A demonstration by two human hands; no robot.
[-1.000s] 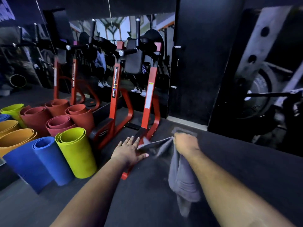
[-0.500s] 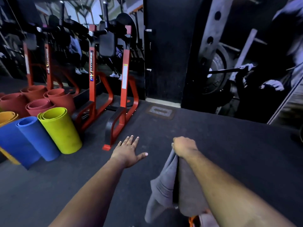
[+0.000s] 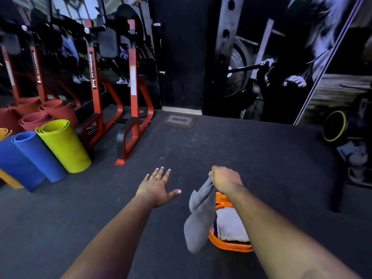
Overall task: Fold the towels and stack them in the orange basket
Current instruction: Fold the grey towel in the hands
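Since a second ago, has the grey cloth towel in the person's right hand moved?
Yes. The grey cloth towel, gripped by the right hand, has swung away from the red steel exercise frame and now hangs beside the orange basket.

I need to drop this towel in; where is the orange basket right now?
In the head view, the orange fabric basket sits on the dark floor at lower right, under the right forearm, just behind the hanging grey towel.

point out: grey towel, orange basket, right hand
grey towel (image 3: 198,224): head view, middle of the hanging cloth.
orange basket (image 3: 229,246): head view, near rim.
right hand (image 3: 226,178): head view, back of the fist gripping the towel.
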